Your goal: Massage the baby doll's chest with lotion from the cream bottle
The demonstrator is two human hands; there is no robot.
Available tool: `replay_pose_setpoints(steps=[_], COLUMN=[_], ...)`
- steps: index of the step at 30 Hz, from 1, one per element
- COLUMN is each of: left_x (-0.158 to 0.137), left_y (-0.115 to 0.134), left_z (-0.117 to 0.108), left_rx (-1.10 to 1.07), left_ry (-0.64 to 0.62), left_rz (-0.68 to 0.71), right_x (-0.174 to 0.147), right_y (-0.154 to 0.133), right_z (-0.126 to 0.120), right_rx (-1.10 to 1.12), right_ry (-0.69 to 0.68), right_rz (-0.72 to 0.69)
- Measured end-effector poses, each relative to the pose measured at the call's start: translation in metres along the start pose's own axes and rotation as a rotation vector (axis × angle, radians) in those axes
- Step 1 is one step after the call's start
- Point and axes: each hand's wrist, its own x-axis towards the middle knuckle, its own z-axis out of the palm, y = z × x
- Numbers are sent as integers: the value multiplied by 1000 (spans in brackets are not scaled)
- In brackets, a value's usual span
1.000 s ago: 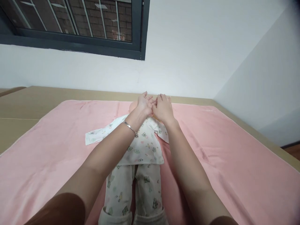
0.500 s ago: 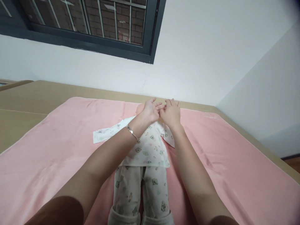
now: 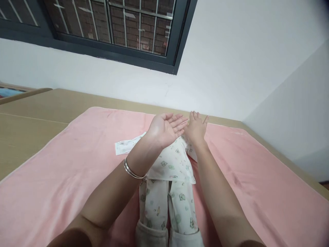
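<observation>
1. Printed top [image 3: 169,163] lay on the pink cloth [image 3: 64,164], nearer its far edge, about midway between its sides; one sleeve [image 3: 125,146] stretched toward the cloth's left edge.
2. Printed trousers [image 3: 182,207] lay just below the top's hem, legs side by side, pale cuffs [image 3: 186,238] toward the near edge.
3. Left hand [image 3: 167,130] hung above the top's upper part, palm up, fingers stretched and slightly apart, a silvery bracelet [image 3: 131,171] around that wrist.
4. Right hand [image 3: 196,130] was just beside it, back upward, fingers extended and partly spread; I could not tell whether its hidden underside touched anything.
5. Beyond the cloth's far edge ran a tan wooden surface [image 3: 33,127], then a white wall [image 3: 226,68] with a dark-framed window [image 3: 115,53].
</observation>
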Motion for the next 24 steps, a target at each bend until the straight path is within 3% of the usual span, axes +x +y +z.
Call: replay_pose_setpoints(steps=[8,12,16,18,20,24], left_x=[-28,-37,-41,-43,-47,-67], left_y=[-22,-33,-31,-27,-23,-24], left_z=[10,12,15,16,18,19], left_rx=[81,135,143,107,67,128], left_ry=[-73,-35,86,105,75,25], left_rz=[11,-8,-31,39,144,405], right_x=[-5,-6,-13,-26,-47,-104], right_y=[-3,-10,-27,-41,-59,-92], right_z=[5,-6,-45,-72,-100,-148], right_rx=[-60,67,510,781,961,1113], right_ry=[-84,-144,-179,-108,-96,-115], right_rz=[41,120,250,211,102,-181])
